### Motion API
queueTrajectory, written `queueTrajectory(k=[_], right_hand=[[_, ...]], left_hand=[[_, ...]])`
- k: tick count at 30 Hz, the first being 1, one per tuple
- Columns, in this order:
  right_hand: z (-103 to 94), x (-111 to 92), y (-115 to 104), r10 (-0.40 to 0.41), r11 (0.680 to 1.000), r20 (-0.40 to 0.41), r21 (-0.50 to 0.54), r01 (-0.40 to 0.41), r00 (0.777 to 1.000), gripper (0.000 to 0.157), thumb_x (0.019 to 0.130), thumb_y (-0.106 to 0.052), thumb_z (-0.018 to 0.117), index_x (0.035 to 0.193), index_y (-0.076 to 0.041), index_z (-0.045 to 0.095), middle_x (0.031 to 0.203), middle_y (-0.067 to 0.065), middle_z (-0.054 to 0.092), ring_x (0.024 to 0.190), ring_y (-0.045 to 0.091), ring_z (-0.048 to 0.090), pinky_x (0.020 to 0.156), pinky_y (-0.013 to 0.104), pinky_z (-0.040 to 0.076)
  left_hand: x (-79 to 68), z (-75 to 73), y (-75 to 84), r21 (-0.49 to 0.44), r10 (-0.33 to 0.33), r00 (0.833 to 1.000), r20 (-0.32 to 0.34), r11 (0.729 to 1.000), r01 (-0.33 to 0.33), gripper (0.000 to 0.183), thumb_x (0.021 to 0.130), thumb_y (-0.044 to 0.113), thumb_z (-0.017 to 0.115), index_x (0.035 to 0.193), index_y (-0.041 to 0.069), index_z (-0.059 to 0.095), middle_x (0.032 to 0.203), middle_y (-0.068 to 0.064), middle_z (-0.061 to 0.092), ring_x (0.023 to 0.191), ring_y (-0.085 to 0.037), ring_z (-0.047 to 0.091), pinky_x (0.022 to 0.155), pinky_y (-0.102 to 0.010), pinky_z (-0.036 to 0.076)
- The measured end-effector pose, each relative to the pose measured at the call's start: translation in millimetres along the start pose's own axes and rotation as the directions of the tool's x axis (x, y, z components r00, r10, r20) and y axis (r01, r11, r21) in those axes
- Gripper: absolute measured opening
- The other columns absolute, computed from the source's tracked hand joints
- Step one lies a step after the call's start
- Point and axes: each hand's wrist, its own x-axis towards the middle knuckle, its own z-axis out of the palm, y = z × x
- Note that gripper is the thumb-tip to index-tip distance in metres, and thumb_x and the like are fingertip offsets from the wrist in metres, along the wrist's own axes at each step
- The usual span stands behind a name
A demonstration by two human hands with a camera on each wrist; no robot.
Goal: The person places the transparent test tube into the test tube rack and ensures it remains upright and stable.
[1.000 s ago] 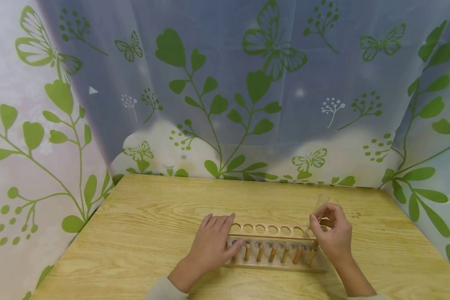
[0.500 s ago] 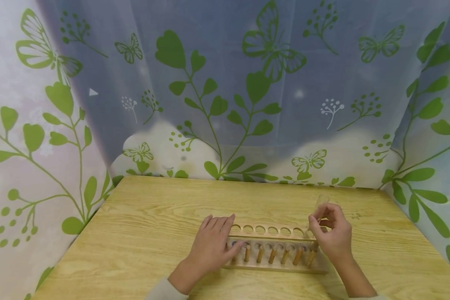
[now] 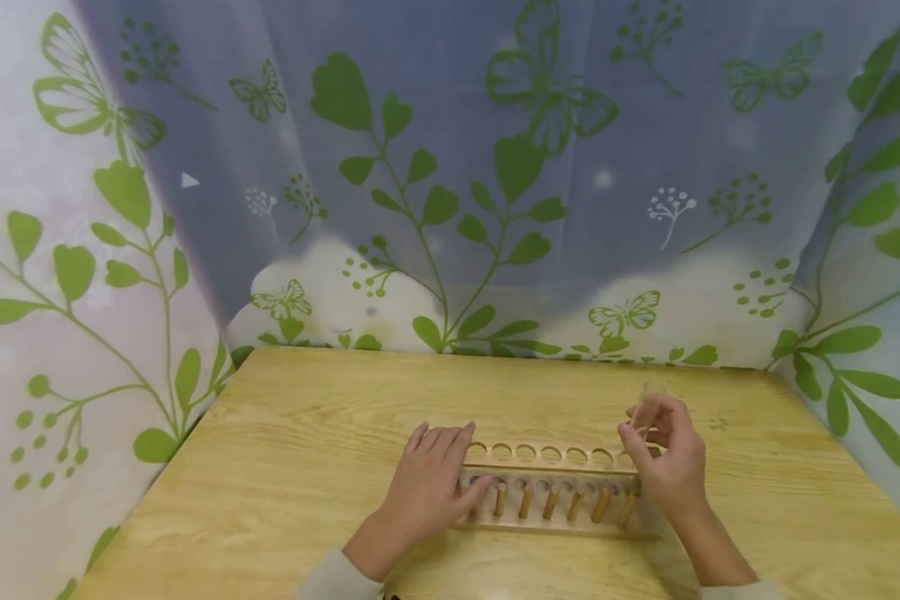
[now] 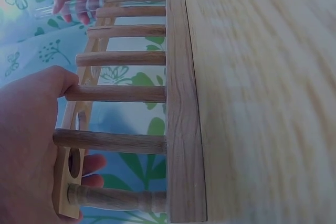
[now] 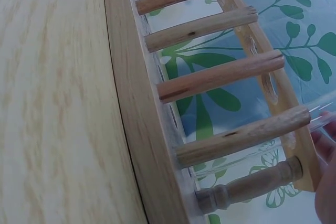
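Observation:
A wooden test tube rack point(image 3: 562, 532) stands on the table, with a row of round holes in its top rail and upright pegs in front. My left hand point(image 3: 429, 477) grips the rack's left end. In the left wrist view its thumb lies at the front by a peg, and fingertips show behind the rail. At the right end, my right hand point(image 3: 669, 450) pinches a clear glass test tube point(image 3: 651, 402) between thumb and fingers. In the right wrist view, the tube's clear wall runs through the end of the rail towards the base; its bottom is hard to make out.
The wood-grain table point(image 3: 330, 408) extends on all sides of the rack. A curtain point(image 3: 450, 183) printed with green leaves and butterflies hangs behind it and at both sides. Wooden pegs point(image 5: 226, 74) stand close together along the rack's front.
The right fingers have shifted slightly around the test tube. My left hand keeps its place on the rack. The head view has tilted a little.

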Motion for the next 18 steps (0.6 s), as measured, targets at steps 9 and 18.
queueTrajectory(k=[9, 18], right_hand=[[-3.4, -3, 3, -0.023, 0.999, 0.013, -0.026, 0.023, 1.000, 0.028, 0.075, 0.013, 0.062, 0.099, 0.010, 0.047, 0.087, 0.015, 0.052, 0.086, 0.013, 0.058, 0.070, 0.013, 0.047], [-16.4, -9, 5, 0.032, 0.989, 0.063, -0.144, -0.022, 0.998, 0.032, 0.083, 0.006, 0.055, 0.114, 0.002, 0.052, 0.106, 0.002, 0.053, 0.100, 0.000, 0.050, 0.081, 0.010, 0.041]], left_hand=[[3.2, -3.0, 0.1, -0.007, 0.009, 0.997, 0.071, 1.000, -0.008, 0.066, 0.091, 0.057, 0.037, 0.138, 0.012, 0.038, 0.125, -0.003, 0.051, 0.118, -0.019, 0.045, 0.107, -0.051, 0.019], [3.8, -5.1, -2.4, -0.062, -0.049, 0.993, 0.108, 0.997, 0.056, 0.062, 0.092, 0.057, 0.034, 0.141, 0.019, 0.033, 0.131, -0.002, 0.045, 0.125, -0.019, 0.038, 0.106, -0.058, 0.008]])
